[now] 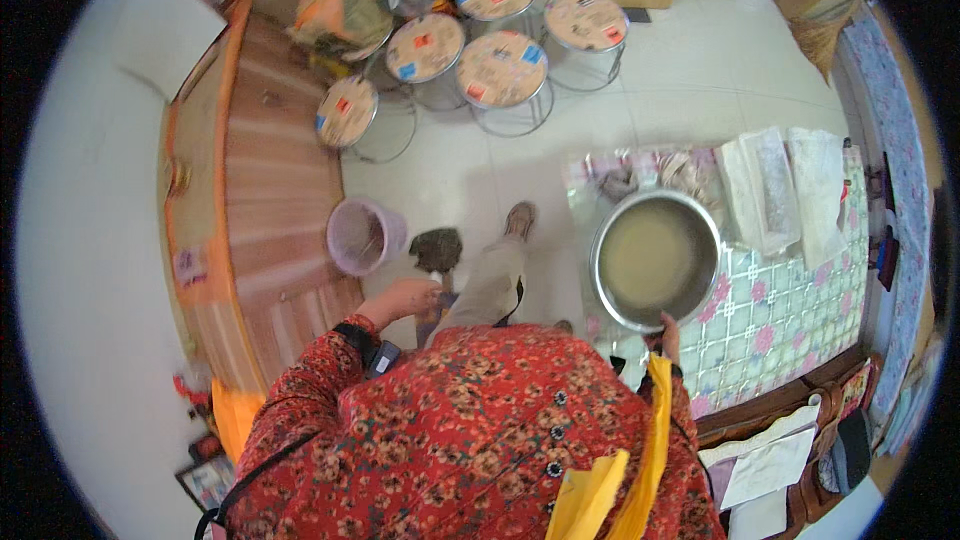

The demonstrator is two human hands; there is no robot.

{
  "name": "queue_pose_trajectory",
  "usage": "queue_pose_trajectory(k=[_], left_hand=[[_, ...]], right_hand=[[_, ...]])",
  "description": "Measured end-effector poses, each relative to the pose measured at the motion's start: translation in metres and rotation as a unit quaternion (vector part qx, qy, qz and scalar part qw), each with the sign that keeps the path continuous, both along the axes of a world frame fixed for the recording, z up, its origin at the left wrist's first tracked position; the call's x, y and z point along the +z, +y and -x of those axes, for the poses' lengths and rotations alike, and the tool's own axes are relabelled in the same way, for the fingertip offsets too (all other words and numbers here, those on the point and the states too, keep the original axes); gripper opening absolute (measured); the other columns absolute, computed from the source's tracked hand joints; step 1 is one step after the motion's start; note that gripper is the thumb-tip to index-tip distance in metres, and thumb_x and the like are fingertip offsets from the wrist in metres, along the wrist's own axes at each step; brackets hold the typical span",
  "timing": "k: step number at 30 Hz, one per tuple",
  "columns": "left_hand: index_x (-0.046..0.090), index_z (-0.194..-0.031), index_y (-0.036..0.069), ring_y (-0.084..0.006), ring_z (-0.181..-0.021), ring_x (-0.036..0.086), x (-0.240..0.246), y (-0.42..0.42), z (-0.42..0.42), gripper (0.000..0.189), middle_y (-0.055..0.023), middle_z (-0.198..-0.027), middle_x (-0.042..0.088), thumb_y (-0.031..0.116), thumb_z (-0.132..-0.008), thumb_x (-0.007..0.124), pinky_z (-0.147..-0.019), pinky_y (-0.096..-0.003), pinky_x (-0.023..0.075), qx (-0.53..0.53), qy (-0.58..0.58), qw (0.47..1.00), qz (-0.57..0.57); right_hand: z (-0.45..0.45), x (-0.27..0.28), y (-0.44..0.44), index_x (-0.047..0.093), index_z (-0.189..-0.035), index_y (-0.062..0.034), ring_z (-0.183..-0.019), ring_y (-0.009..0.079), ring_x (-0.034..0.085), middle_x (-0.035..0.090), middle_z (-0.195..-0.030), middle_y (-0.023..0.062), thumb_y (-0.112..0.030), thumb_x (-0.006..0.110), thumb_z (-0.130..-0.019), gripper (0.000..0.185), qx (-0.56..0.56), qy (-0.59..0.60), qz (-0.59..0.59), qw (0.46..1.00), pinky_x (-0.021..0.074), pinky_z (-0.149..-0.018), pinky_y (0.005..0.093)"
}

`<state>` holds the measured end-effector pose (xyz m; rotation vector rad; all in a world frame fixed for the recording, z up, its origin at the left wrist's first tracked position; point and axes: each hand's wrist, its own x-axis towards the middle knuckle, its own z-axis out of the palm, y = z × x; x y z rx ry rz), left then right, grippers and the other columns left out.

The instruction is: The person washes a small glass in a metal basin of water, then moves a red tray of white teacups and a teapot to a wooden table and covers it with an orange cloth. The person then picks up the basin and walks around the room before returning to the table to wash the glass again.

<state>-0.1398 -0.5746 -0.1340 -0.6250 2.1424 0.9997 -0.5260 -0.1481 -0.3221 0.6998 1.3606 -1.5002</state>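
A round metal basin [597, 270] holding cloudy yellowish liquid stands at the near left corner of the covered table. My right hand [667, 339] grips its near rim, thumb over the edge, the other fingers partly hidden. To the left, my left hand [409, 300] hangs beside my leg, next to a dark, bushy object [437, 249] with a pale neck, possibly a brush. Blur hides whether the fingers hold it. Crumpled cloths [686, 172] lie behind the basin, and folded pale cloths or bags [761, 191] lie to its right.
A lilac plastic bin [390, 229] stands on the floor at the left, beside a wooden cabinet [281, 165]. Several round stools [502, 69] stand farther back. A flowered plastic cover lies over the table [787, 315]. A brown sofa [757, 420] with white cloths borders it at the lower right.
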Motion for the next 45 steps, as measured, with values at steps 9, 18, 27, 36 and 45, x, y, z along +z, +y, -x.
queue_pose_trajectory(k=[9, 18, 27, 36, 45], left_hand=[[0.053, -0.113, 0.007, -0.0349, -0.098, 0.054, 0.036, -0.185, 0.127, 0.035, -0.0183, -0.105, 0.058, 0.021, -0.083, 0.043, -0.084, -0.0412, 0.0429, 0.011, 0.030, 0.993, 0.110], [0.051, -0.117, 0.009, -0.0324, -0.103, 0.053, 0.029, -0.176, 0.171, 0.037, -0.0156, -0.111, 0.057, 0.022, -0.083, 0.047, -0.087, -0.0398, 0.0423, -0.111, 0.006, 0.990, 0.086], [0.052, -0.116, 0.007, -0.0316, -0.102, 0.053, 0.039, -0.209, 0.225, 0.037, -0.0149, -0.111, 0.057, 0.020, -0.082, 0.048, -0.086, -0.0400, 0.0427, -0.168, 0.017, 0.983, 0.068], [0.053, -0.114, 0.007, -0.0326, -0.099, 0.054, 0.028, -0.357, 0.250, 0.036, -0.0144, -0.109, 0.058, 0.018, -0.080, 0.047, -0.084, -0.0414, 0.0433, -0.169, 0.040, 0.983, 0.067], [0.053, -0.113, 0.007, -0.0335, -0.098, 0.054, 0.041, -0.444, 0.279, 0.036, -0.0154, -0.107, 0.058, 0.019, -0.080, 0.047, -0.084, -0.0409, 0.0434, -0.178, 0.013, 0.979, 0.097]], right_hand=[[-0.054, -0.005, -0.016, 0.053, -0.097, -0.0018, -0.088, 0.0235, 0.056, 0.058, -0.098, 0.0083, -0.014, 0.054, -0.075, 0.025, -0.100, -0.009, -0.058, 0.993, 0.0467, -0.077, 0.0428], [-0.097, 0.026, -0.077, 0.047, -0.070, -0.0043, -0.073, 0.0205, 0.053, 0.050, -0.075, 0.0053, -0.004, 0.052, -0.071, 0.005, -0.238, -0.033, 0.053, 0.969, 0.0479, -0.073, 0.0367], [-0.108, 0.049, -0.109, 0.051, -0.074, -0.0020, -0.064, 0.0228, 0.055, 0.053, -0.073, 0.0060, -0.001, 0.055, -0.067, 0.009, -0.287, 0.034, -0.031, 0.957, 0.0495, -0.055, 0.0368], [-0.115, 0.125, -0.215, 0.052, -0.076, -0.0025, -0.076, 0.0195, 0.058, 0.057, -0.080, 0.0056, 0.001, 0.054, -0.069, 0.009, -0.428, 0.045, 0.006, 0.903, 0.0509, -0.071, 0.0355], [-0.046, 0.170, -0.322, 0.052, -0.077, -0.0008, -0.076, 0.0198, 0.057, 0.057, -0.081, 0.0062, 0.001, 0.053, -0.070, 0.007, -0.457, 0.066, 0.037, 0.886, 0.0496, -0.074, 0.0341]])
